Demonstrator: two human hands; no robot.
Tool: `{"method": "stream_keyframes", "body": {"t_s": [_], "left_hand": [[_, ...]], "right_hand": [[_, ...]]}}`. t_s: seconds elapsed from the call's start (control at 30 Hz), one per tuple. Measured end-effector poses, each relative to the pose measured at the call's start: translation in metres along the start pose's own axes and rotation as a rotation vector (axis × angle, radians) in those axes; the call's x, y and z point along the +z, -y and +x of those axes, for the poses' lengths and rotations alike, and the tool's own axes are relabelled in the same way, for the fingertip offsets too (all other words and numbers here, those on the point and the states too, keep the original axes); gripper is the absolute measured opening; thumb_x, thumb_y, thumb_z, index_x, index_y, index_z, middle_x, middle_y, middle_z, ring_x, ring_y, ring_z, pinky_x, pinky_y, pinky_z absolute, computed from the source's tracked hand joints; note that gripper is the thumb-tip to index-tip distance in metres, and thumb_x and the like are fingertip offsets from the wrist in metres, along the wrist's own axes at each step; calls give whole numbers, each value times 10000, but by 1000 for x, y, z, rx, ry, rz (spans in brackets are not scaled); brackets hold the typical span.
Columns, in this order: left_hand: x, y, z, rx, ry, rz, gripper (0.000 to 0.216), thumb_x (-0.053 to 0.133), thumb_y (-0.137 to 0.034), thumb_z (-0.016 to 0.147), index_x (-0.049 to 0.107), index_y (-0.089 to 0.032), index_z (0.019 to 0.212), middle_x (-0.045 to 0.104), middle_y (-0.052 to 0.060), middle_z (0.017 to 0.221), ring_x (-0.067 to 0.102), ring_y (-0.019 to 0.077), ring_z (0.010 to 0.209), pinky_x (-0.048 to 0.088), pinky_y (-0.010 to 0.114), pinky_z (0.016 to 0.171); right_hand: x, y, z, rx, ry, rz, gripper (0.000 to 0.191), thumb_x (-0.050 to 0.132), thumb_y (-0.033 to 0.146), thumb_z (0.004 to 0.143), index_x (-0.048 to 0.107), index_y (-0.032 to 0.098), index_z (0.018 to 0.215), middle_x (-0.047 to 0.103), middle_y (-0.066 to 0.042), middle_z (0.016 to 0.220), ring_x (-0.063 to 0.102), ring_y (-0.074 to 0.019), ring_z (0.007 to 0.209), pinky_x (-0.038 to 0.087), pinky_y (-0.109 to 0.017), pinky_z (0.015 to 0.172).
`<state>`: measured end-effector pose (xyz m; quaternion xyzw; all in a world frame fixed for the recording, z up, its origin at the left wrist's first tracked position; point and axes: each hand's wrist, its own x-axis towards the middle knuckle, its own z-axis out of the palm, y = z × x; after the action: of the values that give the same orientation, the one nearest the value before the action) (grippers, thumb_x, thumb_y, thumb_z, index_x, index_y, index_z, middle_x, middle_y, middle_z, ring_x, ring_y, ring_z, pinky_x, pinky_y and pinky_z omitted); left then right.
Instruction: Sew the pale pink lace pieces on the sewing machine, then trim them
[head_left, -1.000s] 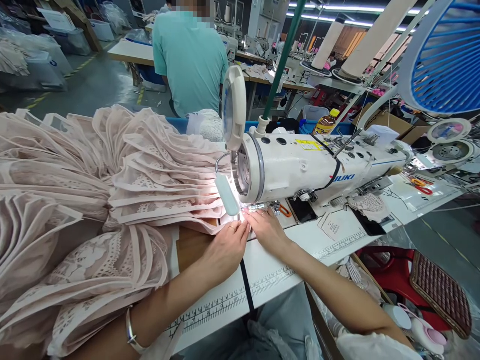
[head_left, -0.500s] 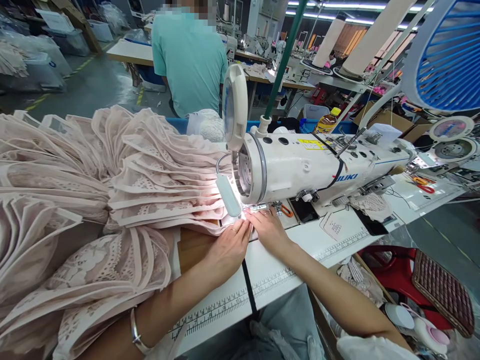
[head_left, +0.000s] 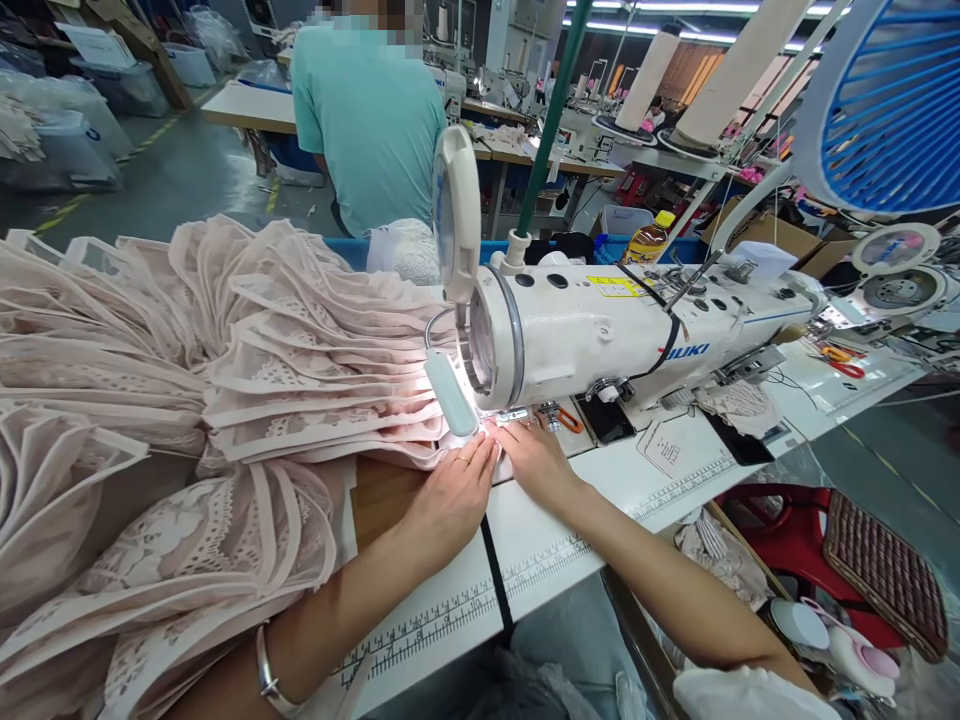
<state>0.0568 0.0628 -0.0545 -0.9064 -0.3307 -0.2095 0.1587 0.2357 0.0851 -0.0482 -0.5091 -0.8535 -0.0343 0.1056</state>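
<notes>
My left hand (head_left: pixel 452 490) lies flat with its fingers stretched out, pressing a piece of pale pink lace fabric (head_left: pixel 457 450) onto the table just in front of the needle. My right hand (head_left: pixel 531 458) lies flat beside it, fingertips on the same piece under the head of the white sewing machine (head_left: pixel 615 325). A small lamp (head_left: pixel 448 392) lights the needle area brightly. A big stack of pink lace pieces (head_left: pixel 225 350) spreads over the table to the left, touching the piece under my hands.
A white table (head_left: pixel 540 550) with printed ruler marks runs to the right. Orange scissors (head_left: pixel 566 420) and a dark phone (head_left: pixel 607 418) lie by the machine base. A person in a teal shirt (head_left: pixel 367 110) sits ahead with their back turned. A red stool (head_left: pixel 787 560) stands lower right.
Both hands stay flat on the fabric at the needle; they have hardly moved. The view has shifted slightly to the right.
</notes>
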Motion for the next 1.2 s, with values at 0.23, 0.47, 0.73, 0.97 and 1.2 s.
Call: {"method": "stream_keyframes", "body": {"t_s": [0.23, 0.47, 0.73, 0.97, 1.2], "left_hand": [[3, 0, 0, -7, 7, -12, 412, 334, -42, 892, 573, 7, 1224, 617, 192, 1267, 576, 281, 1191, 483, 387, 928], [6, 2, 2, -27, -55, -4, 417, 312, -6, 882, 614, -8, 1169, 652, 179, 1211, 611, 257, 1139, 496, 356, 889], [6, 5, 2, -41, -52, 15, 436, 290, -12, 888, 628, -23, 1162, 654, 162, 1217, 609, 241, 1131, 493, 338, 874], [6, 8, 1, -37, 11, 20, 464, 283, -4, 878, 593, -37, 1222, 628, 163, 1261, 584, 235, 1173, 488, 339, 903], [6, 5, -1, -66, 35, 16, 496, 282, 10, 865, 561, -58, 1269, 602, 143, 1304, 547, 226, 1206, 443, 366, 979]], "right_hand": [[-8, 3, 3, 48, 92, -1, 404, 373, 74, 923, 604, 196, 1231, 648, -82, 982, 592, -191, 872, 460, -307, 787], [-14, 3, 5, 66, 125, 21, 448, 331, 64, 921, 598, 222, 1245, 635, -81, 1009, 580, -185, 859, 418, -360, 934], [-16, 4, 8, 112, 190, 40, 439, 359, 53, 908, 602, 235, 1226, 636, -78, 1018, 569, -183, 859, 409, -362, 942], [-9, 2, 7, 92, 129, 9, 387, 384, 58, 901, 622, 232, 1151, 640, -60, 904, 565, -171, 746, 442, -343, 886], [-6, 3, 8, 94, 117, 16, 390, 372, 39, 887, 630, 214, 1121, 649, -52, 901, 590, -166, 760, 457, -329, 888]]}}
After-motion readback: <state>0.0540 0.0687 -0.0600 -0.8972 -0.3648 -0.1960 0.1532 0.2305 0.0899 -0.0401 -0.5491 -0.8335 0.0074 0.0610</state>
